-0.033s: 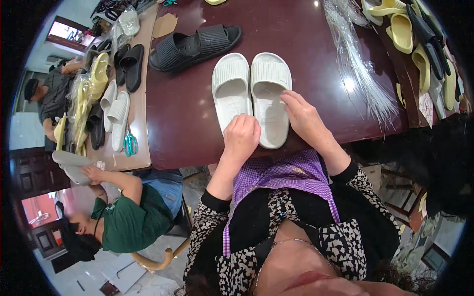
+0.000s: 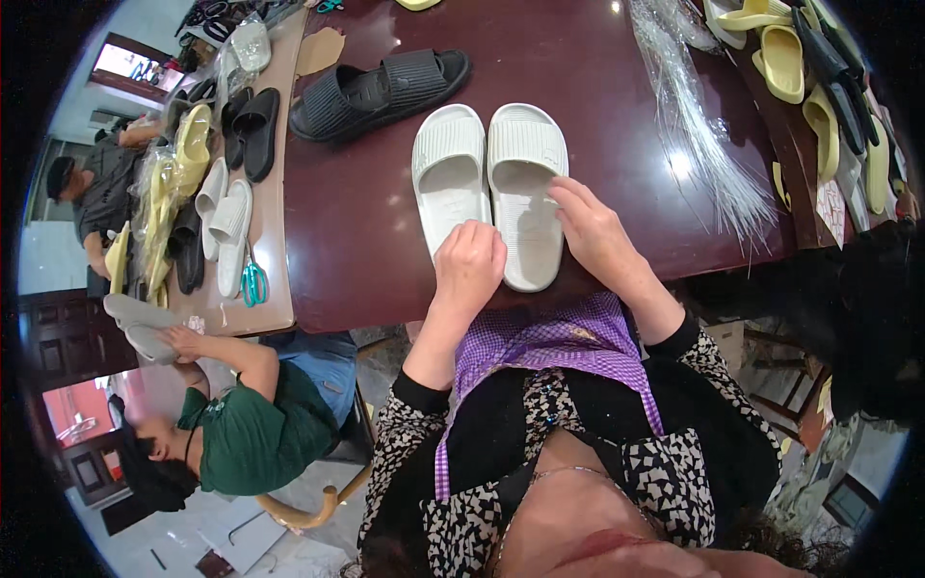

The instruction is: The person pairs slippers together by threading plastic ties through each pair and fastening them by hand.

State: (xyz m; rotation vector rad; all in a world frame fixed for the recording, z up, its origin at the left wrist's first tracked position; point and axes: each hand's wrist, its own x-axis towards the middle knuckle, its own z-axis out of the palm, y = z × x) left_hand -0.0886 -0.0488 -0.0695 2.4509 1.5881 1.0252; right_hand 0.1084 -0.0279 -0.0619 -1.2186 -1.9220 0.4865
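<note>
Two white slide sandals with ribbed straps lie side by side before me, a left one (image 2: 450, 183) and a right one (image 2: 526, 222), toes pointing away. My left hand (image 2: 469, 262) is closed over the heel of the left slide, its fingers curled under; what they hold is hidden. At the outer edge of the right slide, just below its strap, my right hand (image 2: 599, 231) has its fingers bent and pressed together. Its thumb is out of sight, and anything in the pinch is too small to make out.
A black ribbed slide pair (image 2: 381, 91) lies beyond, left of the white pair. Clear plastic strands (image 2: 708, 154) spread at right. Teal scissors (image 2: 253, 282) and several slides cover the left table; yellow slides (image 2: 782, 65) lie far right. A person in green (image 2: 270, 424) handles grey slides.
</note>
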